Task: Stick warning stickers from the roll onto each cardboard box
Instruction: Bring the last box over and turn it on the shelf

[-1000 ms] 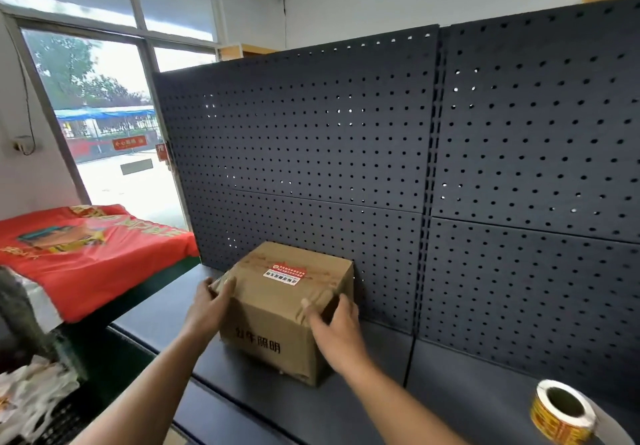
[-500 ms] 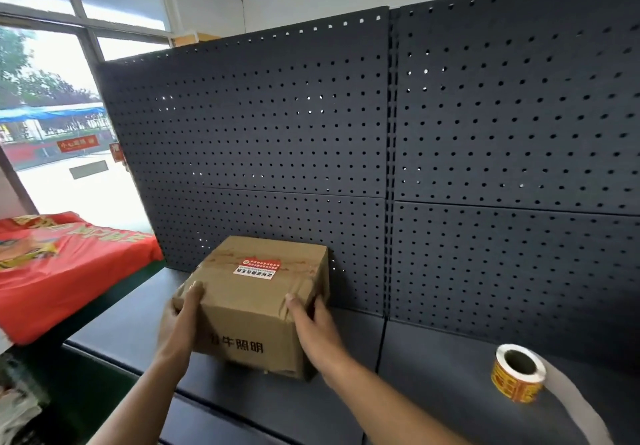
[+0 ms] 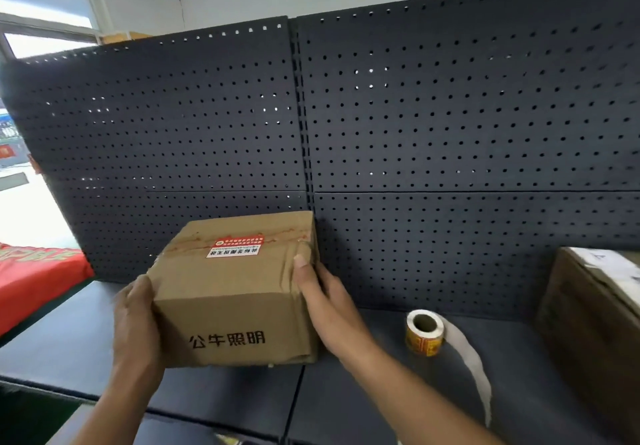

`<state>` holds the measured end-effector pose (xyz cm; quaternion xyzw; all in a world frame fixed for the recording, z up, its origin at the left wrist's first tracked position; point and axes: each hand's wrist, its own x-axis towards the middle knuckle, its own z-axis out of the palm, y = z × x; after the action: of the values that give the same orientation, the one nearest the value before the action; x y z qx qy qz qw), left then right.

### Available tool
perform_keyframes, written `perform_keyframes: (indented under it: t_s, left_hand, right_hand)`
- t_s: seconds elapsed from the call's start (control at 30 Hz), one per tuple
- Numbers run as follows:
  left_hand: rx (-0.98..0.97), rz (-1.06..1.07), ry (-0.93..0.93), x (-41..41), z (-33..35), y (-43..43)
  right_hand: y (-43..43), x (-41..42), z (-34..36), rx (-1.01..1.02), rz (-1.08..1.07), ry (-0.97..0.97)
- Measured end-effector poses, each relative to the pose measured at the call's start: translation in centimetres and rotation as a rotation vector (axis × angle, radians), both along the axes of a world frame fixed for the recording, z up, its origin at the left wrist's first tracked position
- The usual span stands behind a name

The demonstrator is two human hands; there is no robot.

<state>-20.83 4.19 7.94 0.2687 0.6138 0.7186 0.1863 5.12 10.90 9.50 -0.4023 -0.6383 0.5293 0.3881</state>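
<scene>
A brown cardboard box point(image 3: 232, 306) with black printed characters on its front sits on the dark shelf point(image 3: 346, 392). A red and white warning sticker point(image 3: 235, 246) lies on its taped top. My left hand point(image 3: 136, 320) grips the box's left side and my right hand point(image 3: 325, 302) grips its right side, thumb on the top edge. The sticker roll point(image 3: 424, 332) stands on the shelf to the right of the box, with a white backing strip point(image 3: 472, 368) trailing toward me. A second cardboard box point(image 3: 595, 323) stands at the far right edge.
A dark pegboard wall point(image 3: 415, 125) rises directly behind the shelf. A red cloth point(image 3: 31, 278) covers a surface at the left, below a bright window point(image 3: 20, 209). The shelf's front edge runs below my forearms.
Both hands have carried the box to the right along the shelf, closer to the sticker roll. The view has panned right, bringing the second box into sight.
</scene>
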Motion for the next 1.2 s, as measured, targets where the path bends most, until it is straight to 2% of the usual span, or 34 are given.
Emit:
perform_keyframes:
  t_s: [0.17, 0.37, 0.47, 0.83, 1.2]
  left_hand:
    - [-0.011, -0.071, -0.069, 3.6, -0.8, -0.2]
    - [-0.067, -0.177, -0.02, 9.9, -1.7, -0.8]
    - [-0.062, -0.162, -0.019, 12.7, -2.1, -1.0]
    - [-0.092, -0.128, 0.1, 16.0, -4.7, -2.0]
    - [-0.149, -0.139, 0.045, 17.4, -6.3, -3.3]
  right_hand:
    - [-1.5, 6.2, -0.2, -0.002, -0.03, -0.025]
    - [-3.4, 12.7, -1.2, -0.072, -0.06, -0.025]
    - [-4.1, 15.1, -1.4, -0.084, -0.048, -0.012]
    - [-5.1, 17.2, -5.6, -0.2, -0.027, -0.025]
    - [-5.1, 17.4, -6.8, -0.155, -0.043, -0.026]
